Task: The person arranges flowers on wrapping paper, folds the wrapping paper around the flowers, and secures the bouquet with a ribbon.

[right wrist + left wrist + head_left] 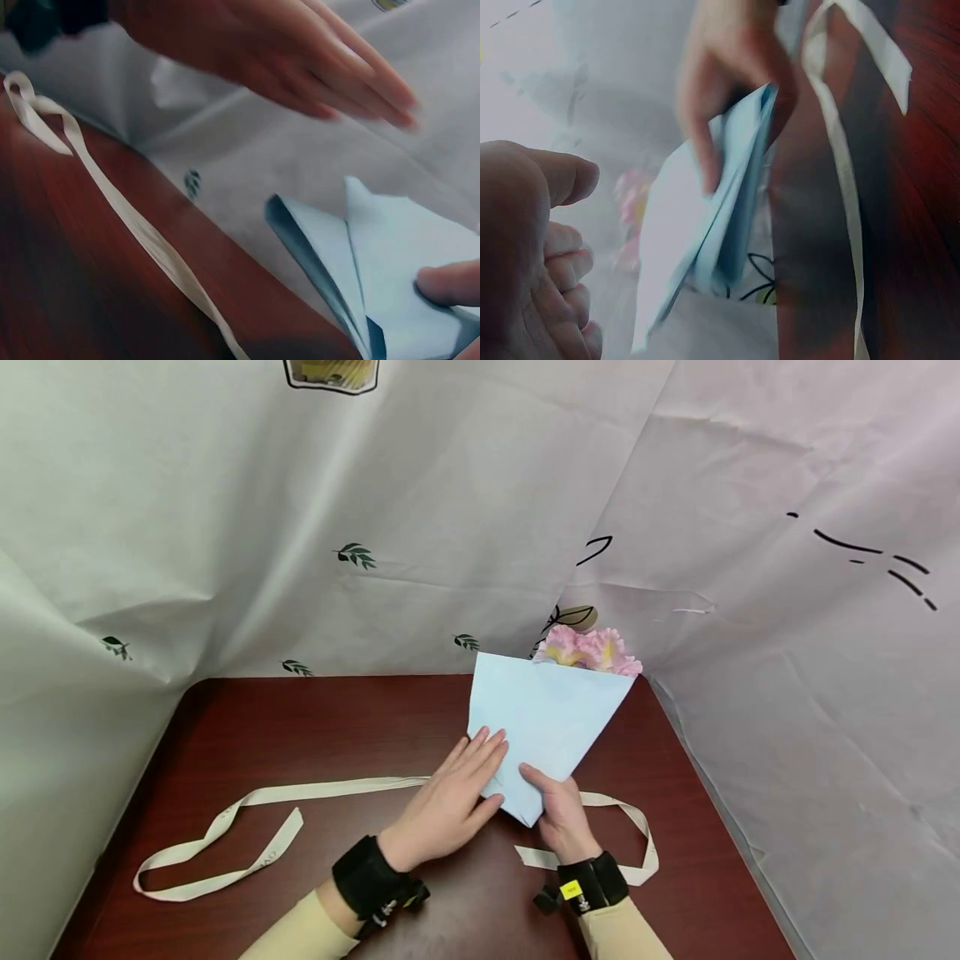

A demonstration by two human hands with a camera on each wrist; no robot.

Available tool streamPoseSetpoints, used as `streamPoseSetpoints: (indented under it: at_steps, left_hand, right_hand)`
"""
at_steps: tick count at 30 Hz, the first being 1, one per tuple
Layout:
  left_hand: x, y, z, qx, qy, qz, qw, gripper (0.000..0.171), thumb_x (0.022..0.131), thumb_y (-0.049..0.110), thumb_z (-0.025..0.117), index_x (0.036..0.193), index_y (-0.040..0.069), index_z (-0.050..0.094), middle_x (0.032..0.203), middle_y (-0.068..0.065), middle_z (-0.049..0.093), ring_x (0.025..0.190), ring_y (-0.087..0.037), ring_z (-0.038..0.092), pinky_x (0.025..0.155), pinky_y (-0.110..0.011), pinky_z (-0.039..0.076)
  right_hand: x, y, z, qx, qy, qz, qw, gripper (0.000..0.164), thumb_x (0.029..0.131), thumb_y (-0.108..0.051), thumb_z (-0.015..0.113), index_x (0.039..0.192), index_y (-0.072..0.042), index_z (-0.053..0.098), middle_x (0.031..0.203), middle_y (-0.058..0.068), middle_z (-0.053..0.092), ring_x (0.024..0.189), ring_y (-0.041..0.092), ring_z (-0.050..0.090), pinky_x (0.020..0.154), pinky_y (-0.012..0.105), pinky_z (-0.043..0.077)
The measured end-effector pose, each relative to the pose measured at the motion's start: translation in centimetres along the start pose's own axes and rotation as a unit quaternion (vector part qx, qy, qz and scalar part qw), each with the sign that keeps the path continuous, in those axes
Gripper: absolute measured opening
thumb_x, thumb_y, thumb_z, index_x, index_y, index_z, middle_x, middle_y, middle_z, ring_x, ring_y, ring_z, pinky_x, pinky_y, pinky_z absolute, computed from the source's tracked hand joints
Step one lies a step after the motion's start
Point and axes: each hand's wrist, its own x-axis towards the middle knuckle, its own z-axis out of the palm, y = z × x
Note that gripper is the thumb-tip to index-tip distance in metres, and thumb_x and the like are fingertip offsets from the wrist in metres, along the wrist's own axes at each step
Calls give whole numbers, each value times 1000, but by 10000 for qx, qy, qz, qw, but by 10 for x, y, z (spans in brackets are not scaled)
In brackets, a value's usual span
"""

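A light blue paper wrap (551,710), folded into a cone, is held up over the table with pink and yellow flowers (588,650) showing past its wide upper edge. My right hand (564,814) grips the narrow lower end, thumb lying on the front of the paper. Its other fingers are hidden behind the wrap in the head view. My left hand (453,797) is beside the wrap's left edge, fingers straight, overlapping the paper in the head view. In the right wrist view, a gap shows between the left hand (300,64) and the folded paper (412,255).
A long cream ribbon (285,792) lies across the dark red-brown table (360,718), curling back at both ends, and passes beneath the hands and wrap. Pale printed cloth (450,510) hangs along the table's back and sides. Black bands (371,877) circle both wrists.
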Motion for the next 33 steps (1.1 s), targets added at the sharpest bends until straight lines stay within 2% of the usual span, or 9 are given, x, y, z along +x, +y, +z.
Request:
streamPoseSetpoints:
  at_steps: [4, 7, 11, 16, 24, 29, 33]
  left_hand:
    - [15, 3, 10, 842, -140, 10, 9963, 63, 104, 41, 43, 155, 7, 27, 164, -6, 21, 153, -24, 16, 121, -48, 21]
    - [25, 0, 12, 992, -264, -227, 9945, 64, 104, 43, 43, 154, 6, 29, 163, -9, 24, 152, -26, 18, 121, -50, 21]
    - [37, -9, 11, 905, -350, -629, 9933, 65, 104, 45, 41, 154, 6, 29, 163, -10, 24, 152, -27, 18, 121, -52, 19]
    - [46, -21, 10, 845, -256, -943, 9916, 68, 103, 49, 40, 155, 8, 27, 164, -9, 20, 153, -27, 15, 122, -53, 15]
    - [54, -35, 7, 816, -128, -1319, 9878, 72, 102, 55, 34, 158, 14, 17, 167, -5, 9, 154, -24, 5, 122, -56, 9]
    - [57, -42, 3, 450, 9, -1471, 9881, 73, 102, 55, 33, 158, 13, 14, 167, -7, 6, 154, -27, 4, 121, -59, 9]
    - [58, -48, 1, 141, 74, -1499, 9886, 73, 103, 55, 32, 158, 12, 12, 167, -5, 3, 154, -24, -3, 121, -59, 5]
  right_hand:
    - [-5, 8, 14, 50, -194, -86, 9998, 48, 88, -9, 71, 132, -8, 51, 120, 1, 63, 111, 13, 65, 91, 30, 54]
    - [-11, 12, 21, 80, -412, -32, 9991, 47, 90, -9, 69, 132, -9, 49, 120, 1, 62, 111, 13, 64, 90, 29, 54]
    - [-17, 13, 26, 33, -700, 13, 9975, 45, 91, -9, 67, 132, -9, 49, 120, 1, 63, 110, 14, 65, 90, 30, 54]
    - [-24, 12, 32, -129, -895, 77, 9959, 49, 91, -13, 69, 135, -11, 48, 124, 1, 63, 113, 15, 65, 92, 31, 54]
    - [-31, 11, 36, -209, -1034, 295, 9940, 51, 88, -15, 73, 133, -13, 49, 126, 3, 64, 115, 18, 65, 93, 32, 53]
    - [-34, 10, 38, -254, -1148, 319, 9926, 52, 88, -14, 72, 134, -13, 48, 125, 3, 65, 115, 17, 65, 94, 32, 52]
    - [-35, 9, 39, -289, -1148, 304, 9925, 51, 87, -15, 73, 132, -13, 49, 123, 2, 65, 114, 16, 65, 94, 32, 52]
